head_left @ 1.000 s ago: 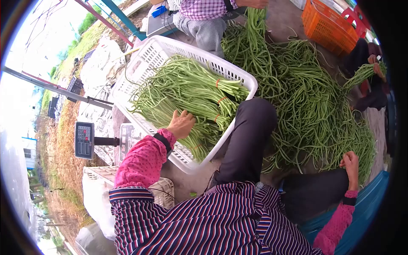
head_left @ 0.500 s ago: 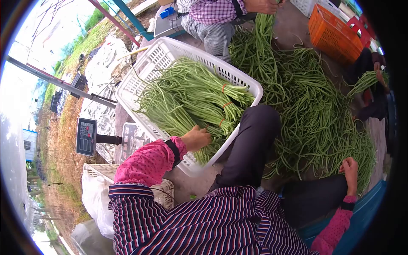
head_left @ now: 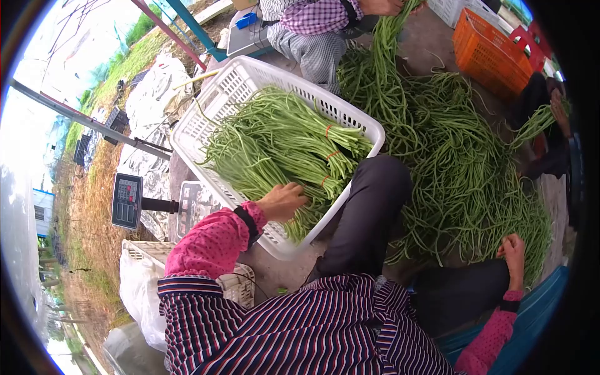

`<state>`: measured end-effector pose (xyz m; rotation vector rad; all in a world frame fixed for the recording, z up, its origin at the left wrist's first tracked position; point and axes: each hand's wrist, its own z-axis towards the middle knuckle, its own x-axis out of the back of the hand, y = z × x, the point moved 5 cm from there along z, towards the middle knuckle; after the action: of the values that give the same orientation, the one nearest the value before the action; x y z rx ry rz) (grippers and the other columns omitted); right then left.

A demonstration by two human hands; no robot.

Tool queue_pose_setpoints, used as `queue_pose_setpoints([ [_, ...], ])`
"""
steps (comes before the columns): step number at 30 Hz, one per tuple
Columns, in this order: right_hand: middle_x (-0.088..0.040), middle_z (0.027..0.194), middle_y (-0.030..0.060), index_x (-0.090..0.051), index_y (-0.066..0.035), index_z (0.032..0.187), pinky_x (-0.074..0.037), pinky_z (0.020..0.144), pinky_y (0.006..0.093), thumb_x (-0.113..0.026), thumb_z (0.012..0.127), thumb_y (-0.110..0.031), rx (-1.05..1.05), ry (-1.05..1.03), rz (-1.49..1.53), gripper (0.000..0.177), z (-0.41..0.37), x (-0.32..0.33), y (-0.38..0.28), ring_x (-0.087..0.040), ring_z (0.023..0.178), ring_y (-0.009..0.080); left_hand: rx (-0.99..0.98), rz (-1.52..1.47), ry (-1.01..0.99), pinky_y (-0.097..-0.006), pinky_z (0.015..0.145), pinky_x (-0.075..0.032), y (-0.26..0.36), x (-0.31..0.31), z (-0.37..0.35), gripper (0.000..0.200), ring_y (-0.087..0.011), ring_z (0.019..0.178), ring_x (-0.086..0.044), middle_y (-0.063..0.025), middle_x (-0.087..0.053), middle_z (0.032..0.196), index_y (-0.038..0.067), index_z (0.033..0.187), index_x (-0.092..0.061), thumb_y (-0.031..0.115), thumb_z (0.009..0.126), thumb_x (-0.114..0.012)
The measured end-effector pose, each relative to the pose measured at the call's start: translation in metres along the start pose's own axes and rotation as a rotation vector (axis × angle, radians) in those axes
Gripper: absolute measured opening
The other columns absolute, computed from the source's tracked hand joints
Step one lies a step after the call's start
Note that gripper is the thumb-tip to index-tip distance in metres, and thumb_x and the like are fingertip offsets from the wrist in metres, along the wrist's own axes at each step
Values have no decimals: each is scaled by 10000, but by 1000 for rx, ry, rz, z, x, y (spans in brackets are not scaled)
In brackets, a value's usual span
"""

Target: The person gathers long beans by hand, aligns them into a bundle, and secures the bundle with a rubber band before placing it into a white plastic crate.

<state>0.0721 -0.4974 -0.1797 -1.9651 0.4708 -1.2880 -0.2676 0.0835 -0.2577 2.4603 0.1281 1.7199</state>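
A white slatted crate (head_left: 365,119) holds long green beans (head_left: 269,140), some gathered in bundles with red bands (head_left: 333,154). My left hand (head_left: 282,202) lies palm down over the beans at the crate's near left side. Its fingers are bent and slightly apart, with the fingertips partly out of sight; no beans show in its grasp. Off to the right, my right hand (head_left: 514,249) is by my knee, at the edge of a large heap of loose long beans (head_left: 459,169). Its fingers are curled in, with nothing visible in them.
A scale display (head_left: 127,200) stands left of the crate, beside a second crate (head_left: 240,284) and a white plastic bag (head_left: 140,294). Across from me a person in checked sleeves (head_left: 315,17) holds beans. An orange crate (head_left: 490,53) and another person's hand (head_left: 559,106) are at right.
My left hand has shifted slightly left, back toward the crate's near rim. My right hand has barely moved. The person opposite has moved the held beans a little.
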Motion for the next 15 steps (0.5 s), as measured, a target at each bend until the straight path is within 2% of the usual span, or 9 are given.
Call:
queue_pose_setpoints([
  [1,-540,633,42,-529,-12,829,-478,484,261,-521,925,-185,-7,2,-4,198,-1,1,-1,-547,512,107,48,-75,35,-414,827,-452,-4,7,-8,357,-264,1084,-497,-73,-550,1071,98,1071,-611,135,718,-648],
  [2,-540,633,42,-529,-13,827,-478,484,262,-522,925,-184,-11,3,-6,197,-2,1,-2,-548,513,107,43,-75,143,-419,778,-468,-12,20,-17,286,-293,988,-544,-107,-571,999,70,997,-596,114,715,-610],
  [5,-539,628,42,-527,-13,820,-476,486,264,-527,923,-179,-23,21,13,196,-1,0,-4,-550,516,107,340,-46,233,-450,734,-471,-51,32,-42,136,-327,873,-581,-126,-585,855,69,870,-586,102,748,-535],
  [8,-531,623,40,-525,-3,812,-466,505,266,-520,925,-172,-19,12,17,203,0,-3,-10,-535,523,99,580,2,399,-482,685,-462,-92,38,-64,175,-360,804,-597,-152,-594,825,56,909,-541,109,743,-544],
  [9,-531,622,40,-524,-2,813,-466,504,265,-520,925,-170,-17,9,19,201,0,-4,-12,-536,525,100,619,32,404,-483,679,-465,-102,39,-66,203,-360,799,-601,-146,-597,835,66,946,-534,98,746,-549],
  [15,-534,623,43,-526,6,834,-467,503,259,-524,928,-153,-18,18,5,185,-2,-2,-9,-539,524,104,589,110,289,-460,708,-481,-134,27,-60,161,-347,837,-615,-129,-614,876,76,923,-581,97,765,-555],
])
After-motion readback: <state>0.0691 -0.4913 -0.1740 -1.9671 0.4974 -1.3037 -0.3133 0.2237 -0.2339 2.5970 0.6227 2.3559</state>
